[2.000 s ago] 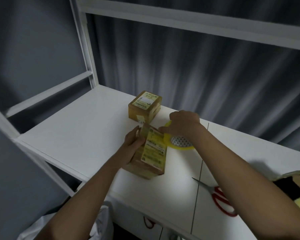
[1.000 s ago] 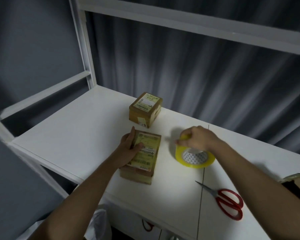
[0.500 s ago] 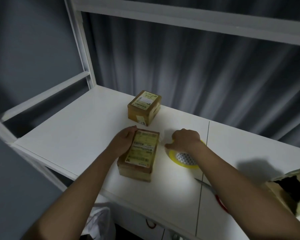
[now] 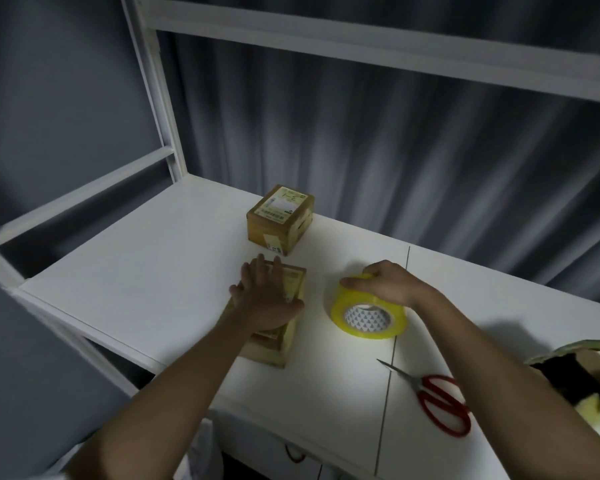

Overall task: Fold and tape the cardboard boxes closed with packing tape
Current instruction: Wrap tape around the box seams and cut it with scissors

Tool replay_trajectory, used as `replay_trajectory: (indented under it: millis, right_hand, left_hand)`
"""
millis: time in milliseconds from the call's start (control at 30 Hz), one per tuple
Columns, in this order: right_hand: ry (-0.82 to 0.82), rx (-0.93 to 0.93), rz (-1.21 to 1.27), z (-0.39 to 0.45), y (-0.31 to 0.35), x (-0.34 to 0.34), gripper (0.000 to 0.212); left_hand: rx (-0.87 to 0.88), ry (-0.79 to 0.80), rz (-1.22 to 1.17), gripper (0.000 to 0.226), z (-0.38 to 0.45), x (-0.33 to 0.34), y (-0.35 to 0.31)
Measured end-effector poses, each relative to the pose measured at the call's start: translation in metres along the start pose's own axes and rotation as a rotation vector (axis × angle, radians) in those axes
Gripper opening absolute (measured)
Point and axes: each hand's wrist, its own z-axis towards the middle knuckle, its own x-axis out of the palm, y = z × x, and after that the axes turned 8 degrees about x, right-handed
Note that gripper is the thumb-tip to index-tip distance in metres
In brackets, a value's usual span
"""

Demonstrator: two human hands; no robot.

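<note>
A small cardboard box (image 4: 284, 337) with a yellowish label lies near the front of the white table (image 4: 146, 282). My left hand (image 4: 264, 299) presses flat on its top, fingers straight and spread. To its right, a roll of yellow packing tape (image 4: 368, 317) stands tilted on the table. My right hand (image 4: 385, 282) grips the roll's upper rim, fingers curled over it. A second closed cardboard box (image 4: 280, 218) with a label sits farther back.
Red-handled scissors (image 4: 437, 400) lie at the front right of the table. An open box (image 4: 582, 372) with dark and yellow contents sits at the right edge. A white shelf frame (image 4: 160, 109) rises at the back left; a grey curtain hangs behind.
My left hand has moved from the box's left side onto its top and now presses flat. My right hand has tipped the tape roll up by its rim. The scissors show again.
</note>
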Motion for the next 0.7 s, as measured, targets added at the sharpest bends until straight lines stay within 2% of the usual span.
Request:
replay_trajectory:
  millis: [67, 133, 200, 267, 333, 367, 433, 467, 600, 633, 700]
  right_hand:
    - [-0.036, -0.026, 0.08, -0.003, 0.001, -0.002, 0.054]
    - [-0.127, -0.092, -0.001, -0.008, 0.014, -0.016, 0.055]
    - [-0.187, -0.198, -0.057, -0.016, 0.034, -0.037, 0.05]
    - [-0.153, -0.311, -0.019, -0.025, 0.055, -0.056, 0.039]
    - [-0.09, -0.387, 0.004, -0.033, 0.072, -0.066, 0.03]
    - [-0.077, -0.408, 0.023, -0.034, 0.079, -0.066, 0.028]
    - [-0.093, -0.416, 0.107, -0.033, 0.086, -0.061, 0.03]
    - [-0.107, -0.4, 0.145, -0.031, 0.087, -0.057, 0.035]
    - [-0.168, -0.315, 0.195, -0.029, 0.09, -0.04, 0.058]
    - [-0.181, -0.303, 0.206, -0.03, 0.09, -0.038, 0.06]
    - [-0.211, -0.298, 0.252, -0.03, 0.088, -0.035, 0.06]
  left_hand:
    - [0.02, -0.021, -0.044, 0.093, -0.001, -0.003, 0.002]
    - [0.037, -0.046, -0.188, 0.091, 0.0, -0.005, 0.007]
    - [0.039, -0.038, -0.56, 0.1, 0.001, -0.004, 0.011]
    - [0.022, -0.056, -1.006, 0.11, -0.002, 0.004, 0.016]
    - [0.036, -0.015, -1.225, 0.103, -0.005, 0.012, 0.021]
    - [0.068, -0.011, -1.271, 0.091, -0.011, 0.01, 0.021]
    - [0.162, -0.068, -1.204, 0.061, -0.016, 0.001, 0.022]
    - [0.197, -0.096, -1.097, 0.055, -0.016, -0.005, 0.022]
    - [0.26, -0.138, -0.727, 0.057, -0.009, -0.016, 0.014]
    - [0.246, -0.15, -0.71, 0.061, -0.006, -0.012, 0.013]
    - [0.223, -0.183, -0.744, 0.084, -0.01, -0.005, 0.008]
